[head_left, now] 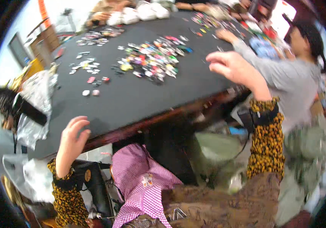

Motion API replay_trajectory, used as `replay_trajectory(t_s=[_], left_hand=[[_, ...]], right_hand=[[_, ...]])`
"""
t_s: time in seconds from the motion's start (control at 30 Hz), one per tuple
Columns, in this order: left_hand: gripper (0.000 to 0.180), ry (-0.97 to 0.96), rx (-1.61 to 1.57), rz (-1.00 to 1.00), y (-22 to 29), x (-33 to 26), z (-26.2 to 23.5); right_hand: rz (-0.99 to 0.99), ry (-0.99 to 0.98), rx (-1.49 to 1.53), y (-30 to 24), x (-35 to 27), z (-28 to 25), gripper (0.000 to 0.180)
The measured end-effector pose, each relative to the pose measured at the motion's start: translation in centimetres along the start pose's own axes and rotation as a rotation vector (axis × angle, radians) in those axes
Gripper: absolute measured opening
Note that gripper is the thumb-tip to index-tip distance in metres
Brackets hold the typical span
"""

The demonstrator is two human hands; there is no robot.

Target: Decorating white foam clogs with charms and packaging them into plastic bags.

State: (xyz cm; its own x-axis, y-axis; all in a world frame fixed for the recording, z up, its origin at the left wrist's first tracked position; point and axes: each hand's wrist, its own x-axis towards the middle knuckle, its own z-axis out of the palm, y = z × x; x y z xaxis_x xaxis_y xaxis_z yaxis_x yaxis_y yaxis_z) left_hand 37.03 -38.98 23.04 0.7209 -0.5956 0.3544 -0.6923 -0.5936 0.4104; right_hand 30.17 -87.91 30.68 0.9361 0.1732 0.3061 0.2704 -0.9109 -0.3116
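Observation:
My left hand [73, 137] hovers by the table's near left edge, its fingers loosely curved and nothing in them. Over the right side of the black table [125, 106], my right hand [236, 69] is raised with fingers stretched out, also holding nothing. Between and beyond the hands lies a large heap of small colourful flat pieces [151, 59], too small and blurred to name. Nearest my left hand are a white round piece [86, 92] and a pinkish round piece [95, 92]. Behind these sit a few red and pink pieces [91, 79] and a small pale group [90, 66].
A person in a grey top [296, 83] sits at the right, one arm reaching onto the table. Other people sit along the far side, near white bundles [138, 14]. Clear plastic bags [35, 98] hang at the left edge. A pink checked cloth [132, 167] lies below the table edge.

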Motion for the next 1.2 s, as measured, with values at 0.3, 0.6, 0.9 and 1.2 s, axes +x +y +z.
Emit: replay_trajectory(t_s=[0.3, 0.6, 0.9, 1.2], left_hand=[[0.022, 0.136, 0.116, -0.005, -6.5, -1.3, 3.3], [0.019, 0.153, 0.101, -0.081, -6.0, -1.7, 2.4], [0.024, 0.326, 0.03, -0.004, 0.7, 0.7, 6.1], [0.03, -0.232, -0.169, 0.359, 16.0, 3.9, 18.6]], right_hand=[[0.724, -0.147, 0.115, 10.7, -25.5, 1.7, 0.022], [1.523, -0.478, 0.226, 12.9, -47.1, 18.7, 0.039], [1.809, 0.023, 0.184, 13.3, -60.8, 40.9, 0.064], [1.404, 1.09, 0.804, 9.8, -40.9, 40.4, 0.041]])
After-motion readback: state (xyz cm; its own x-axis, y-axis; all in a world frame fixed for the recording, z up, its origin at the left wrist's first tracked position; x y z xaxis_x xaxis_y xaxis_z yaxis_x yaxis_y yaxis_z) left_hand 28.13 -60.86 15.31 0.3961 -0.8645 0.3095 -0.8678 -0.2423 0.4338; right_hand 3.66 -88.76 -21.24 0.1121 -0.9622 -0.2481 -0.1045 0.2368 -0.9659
